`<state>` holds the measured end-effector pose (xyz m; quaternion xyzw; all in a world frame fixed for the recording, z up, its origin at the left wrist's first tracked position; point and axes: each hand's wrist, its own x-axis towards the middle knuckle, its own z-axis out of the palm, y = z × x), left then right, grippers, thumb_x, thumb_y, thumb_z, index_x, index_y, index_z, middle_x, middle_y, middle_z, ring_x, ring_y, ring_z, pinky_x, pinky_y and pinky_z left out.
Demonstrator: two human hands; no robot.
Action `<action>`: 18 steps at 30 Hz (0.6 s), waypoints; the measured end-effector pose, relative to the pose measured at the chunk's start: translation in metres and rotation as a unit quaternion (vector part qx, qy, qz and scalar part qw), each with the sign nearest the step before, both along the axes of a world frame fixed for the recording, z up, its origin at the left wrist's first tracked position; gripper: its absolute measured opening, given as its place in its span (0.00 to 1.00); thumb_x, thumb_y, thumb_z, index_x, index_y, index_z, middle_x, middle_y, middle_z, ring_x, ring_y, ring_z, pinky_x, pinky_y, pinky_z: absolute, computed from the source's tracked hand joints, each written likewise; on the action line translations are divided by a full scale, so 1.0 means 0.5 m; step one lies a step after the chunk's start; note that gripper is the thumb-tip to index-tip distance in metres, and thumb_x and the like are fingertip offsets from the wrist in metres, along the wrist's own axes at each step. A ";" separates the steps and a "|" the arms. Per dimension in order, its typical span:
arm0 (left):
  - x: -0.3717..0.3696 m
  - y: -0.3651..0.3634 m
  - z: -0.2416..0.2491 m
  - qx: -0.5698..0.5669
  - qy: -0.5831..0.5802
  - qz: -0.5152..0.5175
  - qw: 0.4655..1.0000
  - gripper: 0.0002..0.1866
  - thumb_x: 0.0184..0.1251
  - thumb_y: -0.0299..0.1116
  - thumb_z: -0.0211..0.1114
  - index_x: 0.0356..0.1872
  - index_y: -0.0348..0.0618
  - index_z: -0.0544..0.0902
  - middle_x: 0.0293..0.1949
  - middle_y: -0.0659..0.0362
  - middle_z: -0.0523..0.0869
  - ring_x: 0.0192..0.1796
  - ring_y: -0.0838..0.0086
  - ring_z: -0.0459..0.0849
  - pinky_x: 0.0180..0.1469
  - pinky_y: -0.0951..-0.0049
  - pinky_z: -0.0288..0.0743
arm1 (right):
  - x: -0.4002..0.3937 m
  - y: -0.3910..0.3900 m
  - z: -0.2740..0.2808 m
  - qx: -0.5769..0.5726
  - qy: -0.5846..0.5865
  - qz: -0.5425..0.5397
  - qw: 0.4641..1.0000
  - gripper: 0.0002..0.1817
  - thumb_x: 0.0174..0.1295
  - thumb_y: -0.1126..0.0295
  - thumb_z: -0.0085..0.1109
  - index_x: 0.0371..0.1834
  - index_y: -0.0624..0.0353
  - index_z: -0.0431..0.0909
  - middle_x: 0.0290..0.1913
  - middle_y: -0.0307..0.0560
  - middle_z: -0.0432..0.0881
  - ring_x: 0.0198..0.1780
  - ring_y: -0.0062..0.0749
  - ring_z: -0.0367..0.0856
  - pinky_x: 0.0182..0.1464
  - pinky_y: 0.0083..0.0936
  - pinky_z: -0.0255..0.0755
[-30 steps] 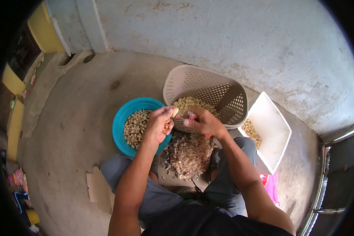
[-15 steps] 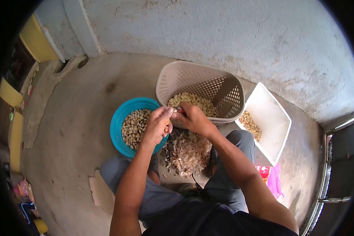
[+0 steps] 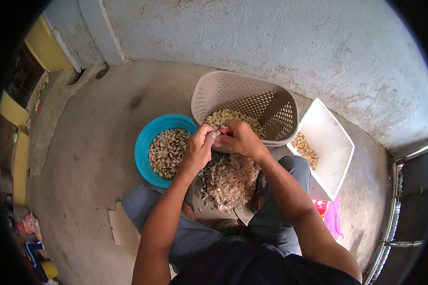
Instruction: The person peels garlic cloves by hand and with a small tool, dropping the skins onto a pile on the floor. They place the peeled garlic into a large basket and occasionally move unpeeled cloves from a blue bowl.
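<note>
Both hands meet over the near rim of a beige perforated basket [image 3: 266, 90], which holds peeled garlic cloves [image 3: 233, 115]. My left hand [image 3: 199, 148] is closed, its thumb and fingers pinching a garlic clove mostly hidden by the fingertips. In my right hand [image 3: 245, 139] is a small knife [image 3: 225, 130] with a red handle; its blade is hard to make out. The fingertips of the two hands almost touch. To the left, a blue basin [image 3: 142, 154] holds unpeeled garlic cloves [image 3: 169, 151]. Below the hands lies a heap of papery garlic skins [image 3: 230, 183].
A white box [image 3: 335, 152] stands tilted to the right, with cloves [image 3: 303, 149] in its corner. Beneath it lies a pink bag [image 3: 334, 218]. Flat cardboard [image 3: 123, 228] is by the left leg. A wall [image 3: 271, 38] rises behind the basket.
The view has shifted slightly. My left fingers have curled further inward, hiding the yellowish piece that showed at the palm. More of the red handle shows in my right hand.
</note>
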<state>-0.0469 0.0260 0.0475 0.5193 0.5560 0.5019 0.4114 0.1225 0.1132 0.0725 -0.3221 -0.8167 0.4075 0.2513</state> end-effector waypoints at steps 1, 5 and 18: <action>0.000 0.001 -0.003 0.002 -0.005 -0.003 1.000 0.11 0.86 0.34 0.51 0.47 0.36 0.77 0.32 0.56 0.86 0.18 0.81 0.74 0.20 0.77 0.69 | 0.001 0.000 0.001 0.010 -0.002 0.005 1.000 0.14 0.59 0.69 0.75 0.36 0.67 0.79 0.26 0.47 0.80 0.28 0.31 0.76 0.33 0.35 0.72; 0.002 0.004 -0.022 -0.009 -0.034 0.021 0.999 0.11 0.85 0.33 0.51 0.45 0.36 0.77 0.30 0.56 0.84 0.18 0.81 0.74 0.19 0.78 0.68 | 0.000 -0.004 0.010 -0.108 0.009 0.016 0.994 0.12 0.61 0.70 0.73 0.35 0.66 0.81 0.24 0.44 0.81 0.24 0.25 0.77 0.26 0.28 0.70; -0.004 -0.001 0.006 -0.090 -0.214 0.019 0.972 0.14 0.83 0.38 0.58 0.46 0.35 0.80 0.29 0.56 0.84 0.16 0.84 0.74 0.15 0.82 0.63 | -0.011 0.002 -0.014 -0.110 0.125 -0.016 0.986 0.11 0.68 0.72 0.70 0.45 0.65 0.79 0.28 0.37 0.81 0.25 0.16 0.77 0.26 0.20 0.71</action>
